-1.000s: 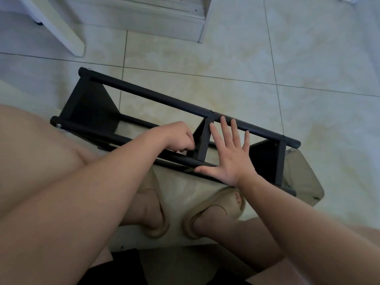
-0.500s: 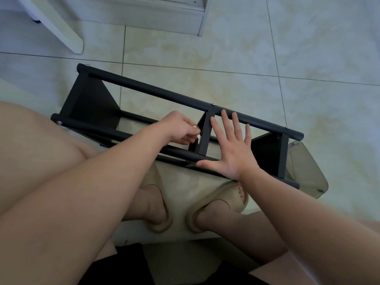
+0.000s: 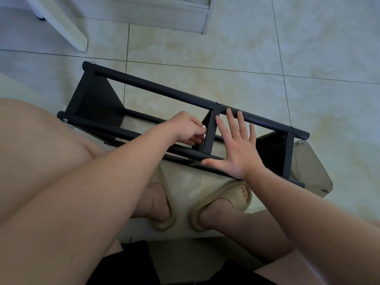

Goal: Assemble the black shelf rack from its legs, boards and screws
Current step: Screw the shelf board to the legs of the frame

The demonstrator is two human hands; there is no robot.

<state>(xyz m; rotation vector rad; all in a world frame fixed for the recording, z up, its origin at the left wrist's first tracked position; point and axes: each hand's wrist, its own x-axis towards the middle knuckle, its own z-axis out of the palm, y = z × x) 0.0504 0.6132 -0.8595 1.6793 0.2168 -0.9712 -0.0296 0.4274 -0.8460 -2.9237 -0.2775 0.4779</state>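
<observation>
A pale tiled floor [image 3: 267,48] filled the room, with a white furniture leg [image 3: 61,23] at the far left, and the black shelf rack [image 3: 96,101] lay on its side there, partly on a beige sheet [image 3: 195,179] in front of the person's sandalled feet [image 3: 224,204]. The left hand [image 3: 185,126] had its grip curled, fingertips pinching at the edge of the middle board [image 3: 209,136]; whether a screw sat between them could not be told. The right hand [image 3: 236,153] was spread flat, palm on the near leg [image 3: 123,131] and fingers reaching the far leg [image 3: 164,93].
</observation>
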